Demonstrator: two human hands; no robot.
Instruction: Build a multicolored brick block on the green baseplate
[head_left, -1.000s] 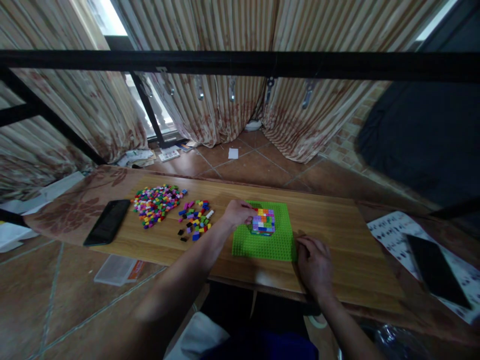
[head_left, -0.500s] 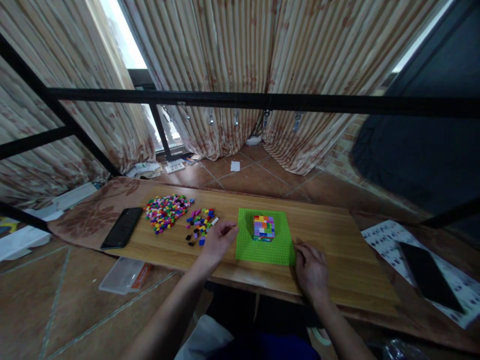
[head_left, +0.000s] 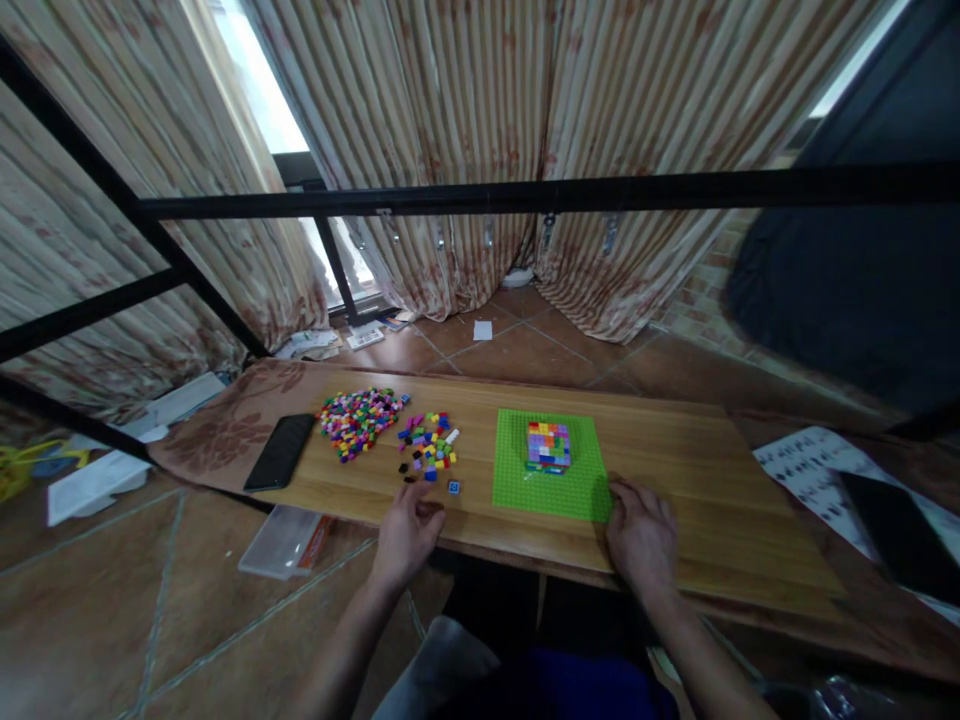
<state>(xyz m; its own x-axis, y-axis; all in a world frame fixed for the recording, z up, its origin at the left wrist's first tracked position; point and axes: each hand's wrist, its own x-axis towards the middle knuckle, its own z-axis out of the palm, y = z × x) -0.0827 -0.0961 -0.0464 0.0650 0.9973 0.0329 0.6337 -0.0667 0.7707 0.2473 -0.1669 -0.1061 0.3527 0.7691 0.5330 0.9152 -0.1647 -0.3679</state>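
Note:
My left hand (head_left: 410, 528) is low over the table's front part, just below the smaller group of bricks (head_left: 435, 440). Its thumb and forefinger are apart with nothing visible between them, and the fingertips come close to a few black bricks. A blue brick with a pale top mark (head_left: 454, 487) lies just right of these fingers. My right hand (head_left: 643, 530) has its fingers bent at the right edge of a green studded baseplate (head_left: 517, 490), thumb and fingertips on the rim. On the baseplate stands a block of multicoloured bricks (head_left: 549, 447) in several layers.
A larger heap of small bricks (head_left: 360, 420) lies left on the wooden table (head_left: 697, 480), beside a black phone (head_left: 280, 452). A clear plastic box (head_left: 279, 542) is on the floor. At right, a dark tablet-like slab (head_left: 896, 535) rests on a printed sheet (head_left: 795, 470). A black rail (head_left: 480, 197) crosses behind.
My left hand has moved left and towards me, from beside the baseplate to below the loose bricks. The blue brick with the pale mark now shows. My right hand stays at the baseplate's edge.

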